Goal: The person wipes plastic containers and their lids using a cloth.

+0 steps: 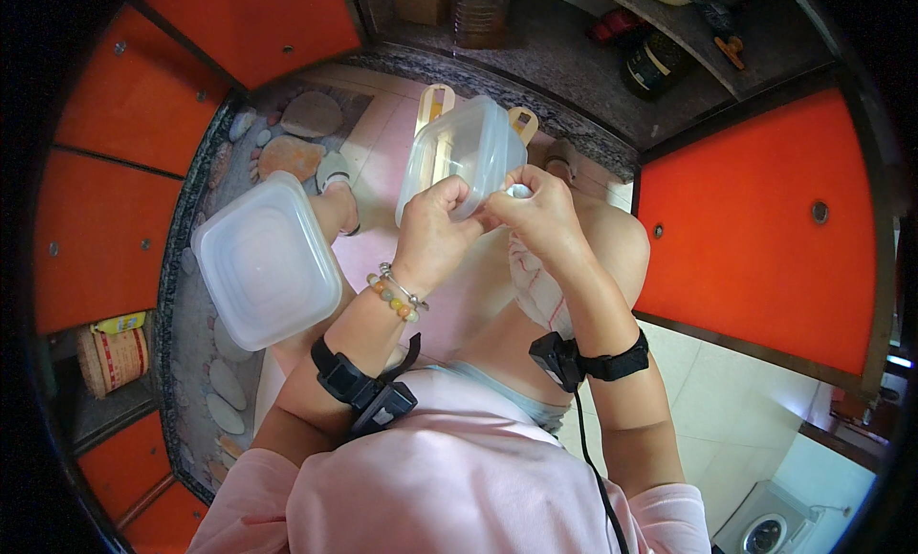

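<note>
Both hands meet at the near rim of a clear plastic container [459,149], which is tilted and has a slatted or folding yellowish stand partly behind it. My left hand [439,220] has its fingers curled on the container's near edge. My right hand [538,206] pinches a small whitish piece [519,191], perhaps part of a cloth, beside the container's right corner. A white cloth with red lines [534,281] hangs below my right hand, over the right thigh. A second translucent square container [269,260] rests by the left knee.
Orange cabinet doors [760,231] stand at the right and left. A dark stone shelf [559,59] ahead holds a large plastic bottle [480,16] and a dark jar [652,65]. A pebble-patterned mat [237,332] lies at the left.
</note>
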Demonstrator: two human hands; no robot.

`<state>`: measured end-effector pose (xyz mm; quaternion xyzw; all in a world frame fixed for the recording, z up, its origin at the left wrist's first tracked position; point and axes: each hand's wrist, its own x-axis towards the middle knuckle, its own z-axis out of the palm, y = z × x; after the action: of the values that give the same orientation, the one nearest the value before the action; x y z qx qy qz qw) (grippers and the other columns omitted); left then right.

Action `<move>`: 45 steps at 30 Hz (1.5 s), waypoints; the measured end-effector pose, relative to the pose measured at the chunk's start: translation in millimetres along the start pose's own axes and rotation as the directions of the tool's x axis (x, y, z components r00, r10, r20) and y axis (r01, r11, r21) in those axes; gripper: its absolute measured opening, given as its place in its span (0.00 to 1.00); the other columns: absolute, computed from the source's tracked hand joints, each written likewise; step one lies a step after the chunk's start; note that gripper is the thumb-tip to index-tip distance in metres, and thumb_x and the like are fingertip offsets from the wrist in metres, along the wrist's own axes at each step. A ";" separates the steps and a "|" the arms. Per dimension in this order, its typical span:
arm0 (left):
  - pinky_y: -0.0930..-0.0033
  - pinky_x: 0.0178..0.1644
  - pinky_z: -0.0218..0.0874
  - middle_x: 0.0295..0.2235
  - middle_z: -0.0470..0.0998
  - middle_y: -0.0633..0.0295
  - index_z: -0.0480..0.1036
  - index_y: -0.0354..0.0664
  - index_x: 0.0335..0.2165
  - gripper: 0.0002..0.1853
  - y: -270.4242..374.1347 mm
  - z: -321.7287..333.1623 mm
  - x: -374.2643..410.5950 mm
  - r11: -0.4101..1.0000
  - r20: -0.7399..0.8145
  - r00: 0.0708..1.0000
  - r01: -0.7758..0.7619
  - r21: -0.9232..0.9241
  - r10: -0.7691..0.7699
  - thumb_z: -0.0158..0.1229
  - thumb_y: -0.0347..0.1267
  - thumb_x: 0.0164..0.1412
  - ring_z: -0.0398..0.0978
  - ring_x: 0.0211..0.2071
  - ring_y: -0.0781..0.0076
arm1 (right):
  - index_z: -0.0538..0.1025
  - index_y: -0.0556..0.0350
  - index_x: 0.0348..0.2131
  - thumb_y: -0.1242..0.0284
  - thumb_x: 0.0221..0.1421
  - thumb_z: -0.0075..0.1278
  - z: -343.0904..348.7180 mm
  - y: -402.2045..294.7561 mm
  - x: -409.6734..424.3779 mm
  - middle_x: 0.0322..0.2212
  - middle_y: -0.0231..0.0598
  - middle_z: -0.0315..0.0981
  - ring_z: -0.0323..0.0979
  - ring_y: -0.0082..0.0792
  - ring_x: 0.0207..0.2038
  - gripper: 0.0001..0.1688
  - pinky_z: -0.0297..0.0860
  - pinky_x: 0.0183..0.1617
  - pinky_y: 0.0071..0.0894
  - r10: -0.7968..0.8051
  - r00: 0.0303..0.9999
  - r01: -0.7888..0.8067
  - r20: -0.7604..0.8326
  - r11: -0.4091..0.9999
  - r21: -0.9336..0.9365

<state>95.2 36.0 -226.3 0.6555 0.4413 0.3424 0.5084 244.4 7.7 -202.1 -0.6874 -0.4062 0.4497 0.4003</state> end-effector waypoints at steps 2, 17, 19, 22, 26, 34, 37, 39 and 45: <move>0.76 0.31 0.63 0.24 0.73 0.67 0.69 0.37 0.25 0.08 1.7 0.1 0.0 0.999 0.017 1.000 -0.018 0.045 0.018 0.63 0.24 0.47 0.67 0.26 0.84 | 0.75 0.67 0.27 0.66 0.35 0.57 -0.7 4.4 -0.1 0.20 0.47 0.75 0.74 0.29 0.24 0.20 0.69 0.30 0.29 -0.011 1.000 0.011 -0.019 1.000 0.006; 0.65 0.32 0.64 0.22 0.75 0.52 0.71 0.36 0.26 0.09 8.1 -7.4 -1.5 1.000 -0.102 0.995 -0.020 -0.005 0.020 0.62 0.29 0.46 0.74 0.26 0.61 | 0.72 0.58 0.23 0.74 0.40 0.54 0.4 -16.2 -2.1 0.17 0.27 0.65 0.62 0.17 0.19 0.08 0.60 0.21 0.17 0.113 0.994 -0.113 0.010 0.977 0.182; 0.68 0.33 0.64 0.23 0.75 0.55 0.72 0.35 0.27 0.08 12.0 -9.9 -1.8 0.999 -0.090 0.995 -0.042 0.018 0.043 0.61 0.28 0.48 0.74 0.26 0.65 | 0.71 0.58 0.23 0.74 0.40 0.53 0.4 -16.5 -2.1 0.17 0.26 0.65 0.61 0.17 0.18 0.07 0.59 0.20 0.17 0.144 0.989 -0.148 0.035 0.967 0.207; 0.73 0.33 0.63 0.24 0.77 0.60 0.73 0.35 0.28 0.05 28.6 -18.7 -3.4 0.961 -0.101 0.986 -0.100 0.257 0.129 0.59 0.26 0.52 0.74 0.27 0.76 | 0.71 0.58 0.22 0.74 0.40 0.53 0.6 -12.7 1.6 0.16 0.26 0.65 0.60 0.17 0.17 0.07 0.56 0.19 0.17 0.074 0.997 -0.079 0.036 0.980 0.180; 0.69 0.32 0.61 0.25 0.76 0.55 0.73 0.35 0.27 0.06 46.5 -20.5 -7.7 0.864 -0.144 0.938 -0.222 0.452 0.316 0.60 0.28 0.51 0.73 0.25 0.68 | 0.76 0.65 0.23 0.69 0.36 0.53 1.4 -16.6 5.0 0.17 0.36 0.72 0.67 0.23 0.21 0.15 0.64 0.26 0.24 0.007 1.000 -0.006 -0.004 0.997 0.079; 0.72 0.37 0.63 0.25 0.76 0.61 0.69 0.38 0.26 0.06 63.8 -55.5 5.4 0.983 -0.329 0.940 -0.135 -0.121 0.089 0.57 0.29 0.56 0.73 0.31 0.76 | 0.69 0.55 0.18 0.71 0.42 0.51 0.2 1.4 9.0 0.14 0.25 0.62 0.57 0.16 0.15 0.08 0.53 0.18 0.19 0.159 0.983 -0.145 -0.090 0.980 0.137; 0.75 0.41 0.63 0.29 0.77 0.60 0.68 0.39 0.30 0.06 78.5 -77.6 5.5 0.908 -0.348 0.935 -0.201 -0.367 0.067 0.54 0.30 0.60 0.73 0.34 0.79 | 0.71 0.60 0.18 0.67 0.40 0.51 4.3 4.8 11.1 0.15 0.30 0.66 0.62 0.21 0.18 0.12 0.59 0.23 0.23 0.171 0.977 -0.153 -0.130 0.979 0.137; 0.73 0.44 0.63 0.33 0.78 0.56 0.67 0.39 0.35 0.06 83.1 -84.0 1.0 0.872 -0.351 0.923 -0.296 -0.390 0.157 0.53 0.30 0.61 0.74 0.36 0.75 | 0.71 0.59 0.17 0.67 0.40 0.51 9.2 3.2 13.7 0.15 0.30 0.66 0.61 0.22 0.18 0.12 0.59 0.23 0.23 0.194 0.970 -0.175 -0.143 0.975 0.137; 0.68 0.46 0.64 0.39 0.76 0.48 0.64 0.40 0.39 0.08 93.1 -95.8 -14.2 0.760 -0.214 0.976 -0.165 -0.629 0.035 0.50 0.32 0.63 0.74 0.38 0.68 | 0.70 0.59 0.18 0.67 0.40 0.50 17.8 18.5 34.9 0.14 0.32 0.64 0.59 0.24 0.15 0.12 0.56 0.20 0.30 0.328 0.944 -0.305 -0.020 0.898 0.318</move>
<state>25.3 49.1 -112.3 0.4288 0.3078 0.5600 0.6386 240.6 36.5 -234.2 -0.6888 -0.1982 0.5414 0.4395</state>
